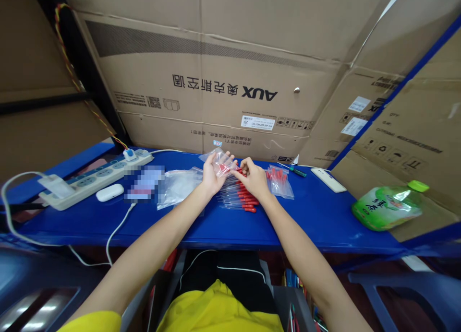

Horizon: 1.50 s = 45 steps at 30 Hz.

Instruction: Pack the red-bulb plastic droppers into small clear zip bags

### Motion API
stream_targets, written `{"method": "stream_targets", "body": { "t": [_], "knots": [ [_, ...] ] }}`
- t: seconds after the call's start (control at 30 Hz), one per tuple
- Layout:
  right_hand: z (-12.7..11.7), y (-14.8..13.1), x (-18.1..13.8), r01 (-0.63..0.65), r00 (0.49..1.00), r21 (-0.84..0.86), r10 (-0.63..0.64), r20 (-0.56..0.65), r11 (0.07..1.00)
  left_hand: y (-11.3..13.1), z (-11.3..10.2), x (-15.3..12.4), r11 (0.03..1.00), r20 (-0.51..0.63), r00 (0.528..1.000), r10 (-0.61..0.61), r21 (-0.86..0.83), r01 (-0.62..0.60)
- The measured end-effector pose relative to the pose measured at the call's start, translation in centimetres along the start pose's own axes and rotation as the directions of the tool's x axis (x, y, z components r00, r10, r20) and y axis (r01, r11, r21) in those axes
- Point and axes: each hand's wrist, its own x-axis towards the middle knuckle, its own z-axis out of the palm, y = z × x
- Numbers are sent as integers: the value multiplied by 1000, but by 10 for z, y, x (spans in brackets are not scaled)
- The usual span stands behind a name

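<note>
My left hand [213,174] holds up a small clear plastic bag [217,160], with red ends showing inside it. Against the bag's right side, my right hand [255,178] is closed in a pinch; what its fingertips grip is hidden. Below the hands lies a loose pile of thin clear droppers with red bulbs [248,201], bulbs toward the right. To the right of the pile, a filled clear bag of red-bulbed droppers [281,182] rests flat on the blue table [223,233]. Left of my left hand is a stack of clear plastic bags [180,185].
A power strip [97,178] with cables, a white earbud case [109,192] and a blurred-out phone [144,183] lie on the left. Rightward are a screwdriver [297,171], a white phone-like slab [328,179] and a green bottle [387,207]. Cardboard [216,49] walls the back.
</note>
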Motion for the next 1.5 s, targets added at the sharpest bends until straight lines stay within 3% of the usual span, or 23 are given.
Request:
{"method": "stream_targets", "body": {
  "t": [0.2,0.37,0.67,0.77,0.9,1.03,1.13,1.5],
  "knots": [
    [-25,26,3,-86,976,-29,90,197,996,15,-5,9,993,-91,991,103,-51,-108],
    [-32,39,1,-171,899,22,147,413,985,22,-8,13,984,-134,979,157,-69,-167],
    [-35,42,1,-265,862,236,120,493,935,29,-11,18,975,-199,961,194,-74,-212],
    [-39,40,3,-240,845,255,72,530,937,31,-12,19,973,-213,957,195,-81,-216],
    [-42,36,5,-151,897,253,25,441,955,33,-11,19,971,-213,955,205,-75,-225],
    [-42,31,6,-126,979,354,58,196,927,34,-10,19,970,-196,957,211,-79,-230],
    [-39,23,5,-99,995,404,82,60,909,35,-10,18,966,-190,956,224,-85,-244],
    [-6,-6,0,48,998,341,-56,14,939,11,-4,8,984,-137,976,169,-29,-174]
  ]
}}
